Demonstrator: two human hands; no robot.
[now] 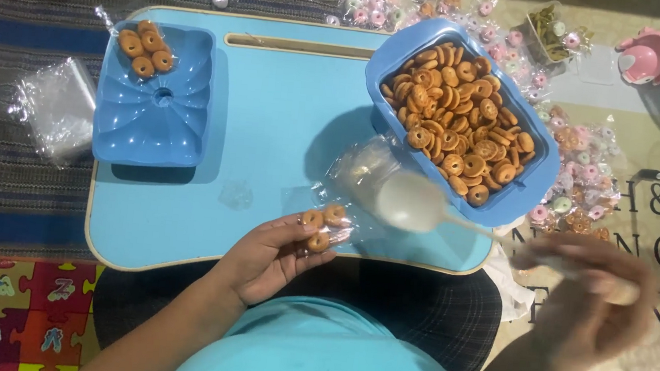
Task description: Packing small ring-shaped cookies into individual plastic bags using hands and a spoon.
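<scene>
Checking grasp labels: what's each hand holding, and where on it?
Left hand: small clear bag of ring cookies, pinched at its lower end by the fingertips. Right hand: pale spoon, gripped at the handle end; motion blur hides the exact finger placement.

Light blue shirt, dark checked trousers, bare forearms, no sleeves, rings or watch

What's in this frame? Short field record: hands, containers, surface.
left hand: holds small clear bag with three ring cookies
right hand: blurred, grips white spoon
blue tub: full of ring cookies, right of table
blue lid: left, one filled cookie packet on it
surface: light blue lap table
</scene>
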